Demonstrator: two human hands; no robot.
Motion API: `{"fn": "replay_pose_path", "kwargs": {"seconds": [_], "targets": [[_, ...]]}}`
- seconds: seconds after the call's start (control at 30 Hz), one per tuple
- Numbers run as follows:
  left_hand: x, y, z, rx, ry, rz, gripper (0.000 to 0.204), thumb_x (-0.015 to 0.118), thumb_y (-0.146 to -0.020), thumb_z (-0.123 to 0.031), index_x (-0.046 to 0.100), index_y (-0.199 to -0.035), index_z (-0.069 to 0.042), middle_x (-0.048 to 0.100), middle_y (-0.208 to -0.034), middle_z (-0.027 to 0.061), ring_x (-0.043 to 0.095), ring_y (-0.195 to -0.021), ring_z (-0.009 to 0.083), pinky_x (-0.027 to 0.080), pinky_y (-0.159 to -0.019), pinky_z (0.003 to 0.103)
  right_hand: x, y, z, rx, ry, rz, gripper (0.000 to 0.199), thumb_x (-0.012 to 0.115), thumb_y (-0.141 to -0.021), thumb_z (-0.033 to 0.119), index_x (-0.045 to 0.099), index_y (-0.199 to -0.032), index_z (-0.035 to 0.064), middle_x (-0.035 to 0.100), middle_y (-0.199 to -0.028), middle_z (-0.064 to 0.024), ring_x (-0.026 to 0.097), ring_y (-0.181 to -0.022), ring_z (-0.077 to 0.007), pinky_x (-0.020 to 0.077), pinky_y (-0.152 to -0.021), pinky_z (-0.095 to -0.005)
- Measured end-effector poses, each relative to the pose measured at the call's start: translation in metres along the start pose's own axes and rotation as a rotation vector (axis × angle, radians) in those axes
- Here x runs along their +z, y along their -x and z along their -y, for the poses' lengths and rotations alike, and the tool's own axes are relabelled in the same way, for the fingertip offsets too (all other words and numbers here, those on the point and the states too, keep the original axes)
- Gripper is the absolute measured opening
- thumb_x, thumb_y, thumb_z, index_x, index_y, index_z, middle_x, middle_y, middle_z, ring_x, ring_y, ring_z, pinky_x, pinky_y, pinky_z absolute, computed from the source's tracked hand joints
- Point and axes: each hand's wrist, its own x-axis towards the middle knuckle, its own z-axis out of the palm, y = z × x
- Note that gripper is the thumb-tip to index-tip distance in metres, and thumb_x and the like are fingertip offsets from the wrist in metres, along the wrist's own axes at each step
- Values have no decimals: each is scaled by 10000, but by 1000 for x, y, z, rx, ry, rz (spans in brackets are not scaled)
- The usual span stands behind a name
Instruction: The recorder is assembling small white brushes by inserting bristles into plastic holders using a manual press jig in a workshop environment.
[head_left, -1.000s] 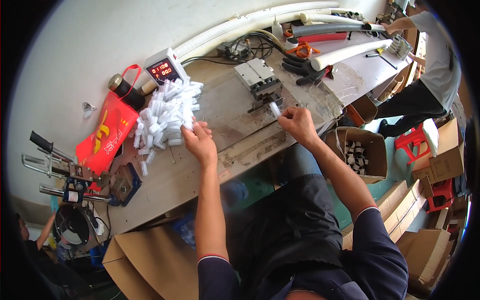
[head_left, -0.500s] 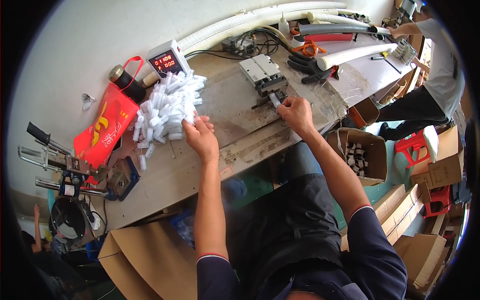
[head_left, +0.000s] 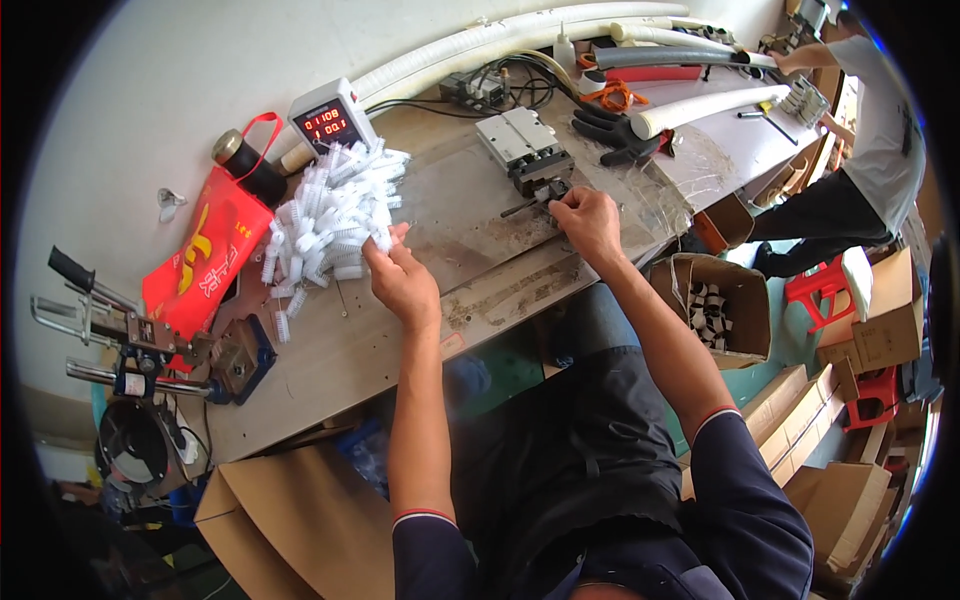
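Observation:
My left hand (head_left: 405,282) is at the near right edge of a heap of white, ribbed plastic pieces (head_left: 318,222). Its thumb and fingers close on one white ribbed piece (head_left: 381,240). My right hand (head_left: 590,228) is closed in a pinch at the front of a small metal clamping fixture (head_left: 523,145) with a pale block on top. Whatever sits between the right fingertips is hidden by the fingers and the fixture's dark jaws. A thin dark rod (head_left: 519,208) sticks out to the left of those jaws.
Behind the heap stands a counter box (head_left: 325,122) with red digits, beside a dark flask (head_left: 250,165) and a red bag (head_left: 205,250). A lever press (head_left: 140,345) stands left. Black gloves (head_left: 615,135) lie right. A carton (head_left: 735,300) holds small pieces; a co-worker (head_left: 870,130) stands beyond.
The white piece seen between my right fingers and the fixture no longer shows. My right hand has shifted slightly toward the jaws. The counter's lower digits have changed. My left fingers have closed more.

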Motion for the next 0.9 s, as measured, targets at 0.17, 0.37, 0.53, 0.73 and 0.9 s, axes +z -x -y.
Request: {"fn": "replay_pose_path", "kwargs": {"seconds": [0.17,0.37,0.53,0.73,0.9], "targets": [[4,15,-16,-33,-17,180,187,503,-1025,-71,557,-1192,-8,735,-1068,133,713,-898,263,562,-765,401,0,13,-11,-50,-53,-48,254,715,-841,271,733,-848,17,704,-746,-160,688,-703,-286,527,-688,-400],[45,32,-57,226,-207,494,203,548,-990,-66,569,-1189,-29,667,-1065,222,661,-969,430,507,-820,518,0,18,-13,-31,-346,-79,253,738,-856,244,696,-827,-4,665,-688,-99,619,-650,-164,500,-643,-336],[76,40,-71,324,-362,621,193,549,-970,-56,526,-1161,-36,621,-1112,198,626,-1062,403,516,-842,513,5,16,-19,-33,-375,-103,249,747,-877,228,698,-842,-13,647,-686,-64,574,-650,-126,476,-620,-313],[85,43,-71,357,-474,627,164,506,-975,-54,508,-1137,-28,607,-1087,194,621,-1046,401,538,-861,502,6,15,-18,-32,-297,-106,260,719,-865,285,730,-869,25,705,-747,-185,702,-720,-294,536,-709,-398],[88,47,-68,512,-519,550,100,509,-957,-60,503,-1056,-45,593,-1019,163,619,-985,351,554,-811,433,3,17,-14,-66,-281,-142,237,710,-849,270,720,-849,34,695,-731,-170,699,-719,-309,537,-703,-402]]}}
